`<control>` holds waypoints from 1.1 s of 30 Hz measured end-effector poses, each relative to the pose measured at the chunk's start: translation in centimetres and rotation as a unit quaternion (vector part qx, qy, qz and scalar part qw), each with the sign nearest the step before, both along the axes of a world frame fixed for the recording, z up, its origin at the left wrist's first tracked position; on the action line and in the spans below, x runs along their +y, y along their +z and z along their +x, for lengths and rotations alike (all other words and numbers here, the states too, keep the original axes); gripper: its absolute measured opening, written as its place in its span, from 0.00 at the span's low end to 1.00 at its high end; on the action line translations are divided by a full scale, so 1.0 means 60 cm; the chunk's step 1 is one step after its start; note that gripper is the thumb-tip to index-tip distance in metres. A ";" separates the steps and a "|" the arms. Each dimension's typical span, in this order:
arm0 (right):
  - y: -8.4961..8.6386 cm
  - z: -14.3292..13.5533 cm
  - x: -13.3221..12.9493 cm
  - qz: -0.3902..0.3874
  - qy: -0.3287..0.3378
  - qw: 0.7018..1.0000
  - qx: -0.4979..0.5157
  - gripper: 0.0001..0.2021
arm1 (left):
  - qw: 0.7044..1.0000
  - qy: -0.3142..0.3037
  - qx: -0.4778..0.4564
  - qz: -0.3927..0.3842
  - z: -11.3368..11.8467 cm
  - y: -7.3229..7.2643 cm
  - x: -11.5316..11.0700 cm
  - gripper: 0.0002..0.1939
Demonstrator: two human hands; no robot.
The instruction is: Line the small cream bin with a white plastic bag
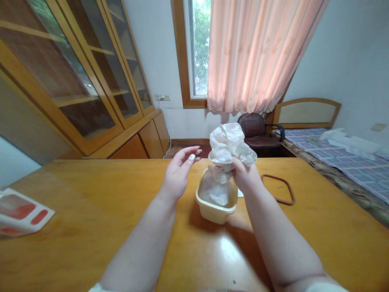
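My right hand [245, 174] is closed round the gathered neck of a whitish, thin plastic bag [228, 142]. The bag's crumpled top puffs out above my fingers, and its lower part hangs down into a cream-coloured bin [216, 215]. This bin is a rounded, open-topped tub standing on the wooden table. To the left of the bag, my left hand [179, 172] is raised with thumb and fingers apart, holding nothing. A brown rounded-rectangular ring [288, 188] lies flat on the table, to the right of my right wrist.
A white and orange box [26, 213] lies at the table's left side. Something flat and white [240, 193] shows behind the bin. Beyond the wooden table [106, 202] are a dark office chair [257, 129], a bed [331, 150] and a glass-fronted cabinet [100, 73].
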State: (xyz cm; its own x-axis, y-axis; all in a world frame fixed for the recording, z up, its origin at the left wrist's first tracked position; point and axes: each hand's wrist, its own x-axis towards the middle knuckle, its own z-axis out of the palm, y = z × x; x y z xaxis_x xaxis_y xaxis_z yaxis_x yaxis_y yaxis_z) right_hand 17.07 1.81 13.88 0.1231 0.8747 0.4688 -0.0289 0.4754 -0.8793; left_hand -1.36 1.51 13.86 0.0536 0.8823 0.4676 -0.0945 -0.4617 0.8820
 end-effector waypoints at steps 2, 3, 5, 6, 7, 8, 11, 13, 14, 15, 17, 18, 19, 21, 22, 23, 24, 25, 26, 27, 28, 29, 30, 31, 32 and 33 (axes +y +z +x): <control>0.000 -0.004 0.003 -0.023 0.037 0.995 0.090 0.16 | 0.993 0.002 0.119 0.022 0.005 -0.007 0.004 0.16; 0.000 -0.006 0.002 -0.032 0.051 0.991 0.117 0.16 | 0.984 -0.011 0.173 0.035 0.010 -0.009 0.003 0.17; 0.000 -0.006 -0.001 -0.024 0.040 0.993 0.106 0.16 | 0.967 -0.048 0.248 0.048 0.020 -0.011 -0.004 0.20; 0.000 -0.004 -0.004 -0.006 0.011 0.997 0.070 0.16 | 0.961 -0.067 0.266 0.043 0.027 -0.011 -0.009 0.23; 0.000 0.000 -0.007 0.016 -0.027 0.999 0.024 0.15 | 0.958 -0.085 0.272 0.033 0.033 -0.013 -0.014 0.24; -0.001 0.003 -0.010 0.039 -0.066 0.997 -0.025 0.15 | 0.958 -0.102 0.267 0.022 0.040 -0.014 -0.019 0.25; -0.002 0.009 -0.019 0.093 -0.128 0.980 -0.123 0.16 | 0.961 -0.153 0.230 0.019 0.058 -0.022 -0.029 0.27; -0.001 0.008 -0.024 0.120 -0.125 0.974 -0.143 0.19 | 0.960 -0.166 0.224 0.034 0.067 -0.027 -0.032 0.27; -0.001 0.007 -0.026 0.130 -0.118 0.973 -0.148 0.20 | 0.958 -0.163 0.233 0.037 0.070 -0.030 -0.033 0.26; 0.000 0.006 -0.029 0.136 -0.111 0.973 -0.150 0.20 | 0.957 -0.153 0.243 0.039 0.072 -0.033 -0.034 0.25; 0.002 0.005 -0.032 0.137 -0.099 0.974 -0.150 0.22 | 0.957 -0.128 0.257 0.042 0.073 -0.037 -0.034 0.23; 0.003 0.007 -0.033 0.133 -0.099 0.975 -0.148 0.22 | 0.957 -0.118 0.261 0.043 0.073 -0.038 -0.033 0.22; 0.004 0.009 -0.034 0.127 -0.099 0.976 -0.147 0.22 | 0.957 -0.109 0.265 0.044 0.072 -0.038 -0.032 0.20; 0.005 0.015 -0.035 0.115 -0.089 0.979 -0.141 0.22 | 0.957 -0.096 0.272 0.039 0.070 -0.035 -0.031 0.15; 0.005 0.019 -0.035 0.109 -0.077 0.982 -0.137 0.22 | 0.956 -0.095 0.276 0.036 0.069 -0.032 -0.030 0.13; 0.005 0.022 -0.035 0.105 -0.065 0.984 -0.131 0.22 | 0.956 -0.093 0.277 0.036 0.068 -0.029 -0.030 0.11; 0.005 0.025 -0.036 0.104 -0.057 0.985 -0.124 0.23 | 0.956 -0.090 0.275 0.040 0.067 -0.026 -0.031 0.10; 0.006 0.028 -0.037 0.105 -0.054 0.986 -0.117 0.24 | 0.958 -0.090 0.270 0.046 0.067 -0.024 -0.032 0.10; 0.006 0.030 -0.038 0.109 -0.056 0.986 -0.110 0.25 | 0.959 -0.094 0.261 0.051 0.067 -0.022 -0.033 0.10; 0.007 0.031 -0.040 0.113 -0.057 0.986 -0.107 0.25 | 0.962 -0.100 0.249 0.050 0.067 -0.022 -0.035 0.10; 0.008 0.032 -0.042 0.113 -0.052 0.986 -0.110 0.24 | 0.965 -0.106 0.237 0.042 0.067 -0.023 -0.036 0.11; 0.009 0.032 -0.043 0.111 -0.040 0.986 -0.118 0.24 | 0.967 -0.112 0.226 0.030 0.068 -0.025 -0.037 0.12; 0.010 0.032 -0.045 0.107 -0.022 0.986 -0.128 0.23 | 0.969 -0.114 0.217 0.018 0.069 -0.028 -0.038 0.14; 0.012 0.030 -0.046 0.104 -0.005 0.985 -0.137 0.23 | 0.971 -0.111 0.213 0.010 0.069 -0.031 -0.038 0.16; 0.013 0.028 -0.047 0.102 0.011 0.984 -0.143 0.22 | 0.971 -0.103 0.214 0.009 0.070 -0.033 -0.037 0.17; 0.013 0.026 -0.048 0.103 0.023 0.984 -0.143 0.22 | 0.971 -0.096 0.220 0.015 0.071 -0.034 -0.036 0.18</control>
State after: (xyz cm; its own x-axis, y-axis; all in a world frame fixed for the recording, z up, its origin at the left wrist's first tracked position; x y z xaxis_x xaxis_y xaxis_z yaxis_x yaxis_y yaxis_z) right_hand 18.60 -1.06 14.67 -0.0773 0.7593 0.6461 0.1792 0.6481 -0.7402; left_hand 2.90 -0.67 11.80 0.4152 0.8232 0.3872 0.2019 -0.4984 0.8431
